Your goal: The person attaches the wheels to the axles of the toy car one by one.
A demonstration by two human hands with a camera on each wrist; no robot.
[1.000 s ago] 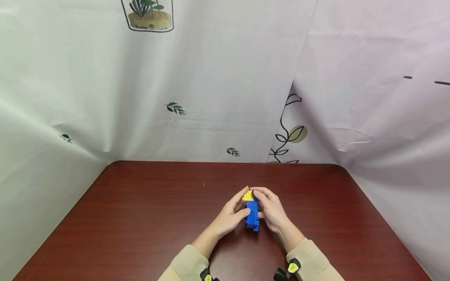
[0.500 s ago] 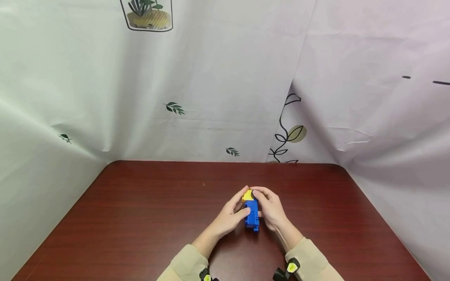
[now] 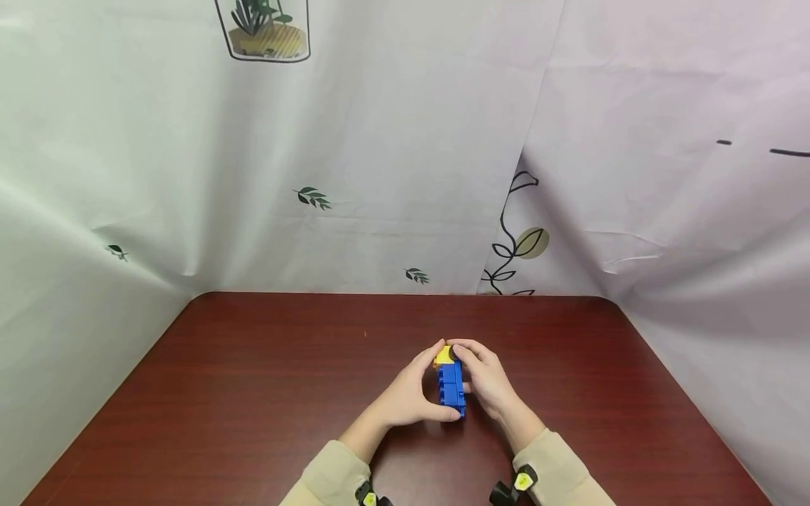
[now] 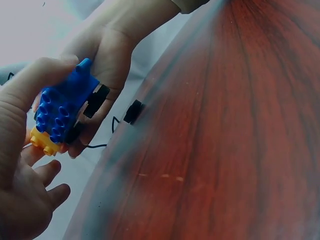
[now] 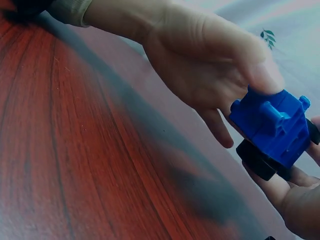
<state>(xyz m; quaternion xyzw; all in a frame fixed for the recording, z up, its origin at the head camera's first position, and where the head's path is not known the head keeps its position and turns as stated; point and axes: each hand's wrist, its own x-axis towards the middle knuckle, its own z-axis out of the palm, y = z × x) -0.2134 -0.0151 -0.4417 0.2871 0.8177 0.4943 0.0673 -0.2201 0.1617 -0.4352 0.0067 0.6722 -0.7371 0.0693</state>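
A blue toy block car (image 3: 451, 385) with a yellow block (image 3: 444, 356) at its far end is held between both hands over the table. My left hand (image 3: 405, 397) spans it lengthwise, thumb at the near end and fingertips by the yellow block. My right hand (image 3: 487, 379) grips it from the right, thumb by a black wheel at the far end. Blue studs (image 4: 60, 121) and a black wheel (image 4: 96, 101) show in the left wrist view. In the right wrist view the left thumb (image 5: 267, 77) touches the blue body (image 5: 280, 127), above another black wheel (image 5: 255, 159).
A dark red-brown wooden table (image 3: 253, 393) lies under the hands. Pale cloth (image 3: 392, 140) with printed leaves and plants hangs behind it and along both sides. A strap with a black device (image 3: 506, 492) sits at the right cuff; another is at the left cuff.
My left thumb has moved from the top of the blue body down to its near end, uncovering the side studs. The right hand keeps its hold, and the view has shifted slightly.
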